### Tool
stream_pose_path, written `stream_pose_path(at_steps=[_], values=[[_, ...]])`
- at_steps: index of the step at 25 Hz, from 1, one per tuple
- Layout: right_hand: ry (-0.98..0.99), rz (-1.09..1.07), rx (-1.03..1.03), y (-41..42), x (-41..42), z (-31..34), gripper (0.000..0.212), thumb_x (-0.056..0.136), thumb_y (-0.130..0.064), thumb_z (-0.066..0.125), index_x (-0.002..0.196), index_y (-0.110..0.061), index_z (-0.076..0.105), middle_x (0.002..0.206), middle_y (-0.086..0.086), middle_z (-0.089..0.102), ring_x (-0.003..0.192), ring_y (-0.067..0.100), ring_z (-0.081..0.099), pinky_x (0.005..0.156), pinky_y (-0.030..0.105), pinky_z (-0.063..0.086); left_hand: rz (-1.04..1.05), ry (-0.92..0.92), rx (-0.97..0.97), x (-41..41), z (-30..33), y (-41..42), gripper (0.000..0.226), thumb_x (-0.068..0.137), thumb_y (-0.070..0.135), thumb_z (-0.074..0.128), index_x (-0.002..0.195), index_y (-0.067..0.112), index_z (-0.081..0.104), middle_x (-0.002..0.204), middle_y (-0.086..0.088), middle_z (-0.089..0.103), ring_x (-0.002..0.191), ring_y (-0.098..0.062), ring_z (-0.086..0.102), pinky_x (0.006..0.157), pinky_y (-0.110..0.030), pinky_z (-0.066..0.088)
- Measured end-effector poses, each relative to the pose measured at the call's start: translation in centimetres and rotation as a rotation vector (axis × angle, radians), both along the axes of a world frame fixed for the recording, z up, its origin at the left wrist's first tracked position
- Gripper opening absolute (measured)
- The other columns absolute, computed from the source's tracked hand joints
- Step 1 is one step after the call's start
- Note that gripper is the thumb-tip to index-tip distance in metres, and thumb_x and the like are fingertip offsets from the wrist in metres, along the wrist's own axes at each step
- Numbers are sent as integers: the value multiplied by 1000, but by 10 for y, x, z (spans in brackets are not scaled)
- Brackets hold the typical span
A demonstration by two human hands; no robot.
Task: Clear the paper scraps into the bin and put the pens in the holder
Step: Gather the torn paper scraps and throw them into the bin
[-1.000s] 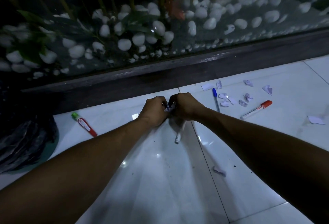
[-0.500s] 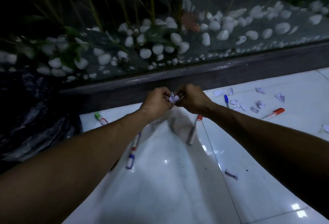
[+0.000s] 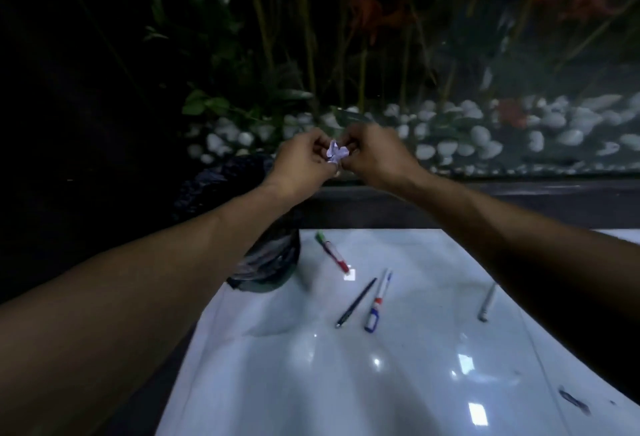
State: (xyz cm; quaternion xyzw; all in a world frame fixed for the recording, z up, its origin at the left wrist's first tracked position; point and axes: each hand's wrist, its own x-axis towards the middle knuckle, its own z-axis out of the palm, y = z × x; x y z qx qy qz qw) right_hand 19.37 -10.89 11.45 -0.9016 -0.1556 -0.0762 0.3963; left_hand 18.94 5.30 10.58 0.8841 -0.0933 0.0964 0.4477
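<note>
A crumpled wad of white paper scraps (image 3: 336, 152) is pinched between my left hand (image 3: 304, 158) and my right hand (image 3: 372, 155), held up in the air. Just below and left of them stands the bin lined with a black bag (image 3: 266, 262); my left forearm hides part of it. Down on the white tiled floor lie a green-capped marker (image 3: 331, 251), a dark pen (image 3: 356, 302), a blue marker (image 3: 378, 300) and a pale pen (image 3: 486, 302) beside my right arm. No pen holder is in view.
A glass wall with white pebbles (image 3: 481, 137) and plants runs across the back, above a dark ledge (image 3: 381, 203). A small dark scrap (image 3: 573, 401) lies on the tiles at the lower right. The left side is dark.
Both hands have lifted the paper wad off the floor and carried it left, above the bin. The view has swung left, so the scraps and orange marker on the right are out of frame.
</note>
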Motion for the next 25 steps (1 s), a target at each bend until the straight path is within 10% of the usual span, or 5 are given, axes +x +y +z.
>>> stream_pose_path(at_steps=[10, 25], values=[[-14, 284, -348, 140, -16, -5, 27, 88, -12, 59, 113, -13, 69, 107, 13, 72, 101, 33, 64, 73, 33, 50, 201, 256, 425, -29, 6, 163, 30, 78, 22, 81, 103, 16, 65, 99, -4, 69, 92, -22, 67, 75, -34, 54], [192, -138, -685, -132, -45, -29, 32, 83, -18, 68, 116, -17, 69, 116, 9, 71, 107, 28, 66, 90, 43, 56, -367, 64, 723, -6, -32, -55, 38, 83, 34, 71, 113, 16, 59, 108, -3, 54, 100, -23, 54, 80, -32, 44]])
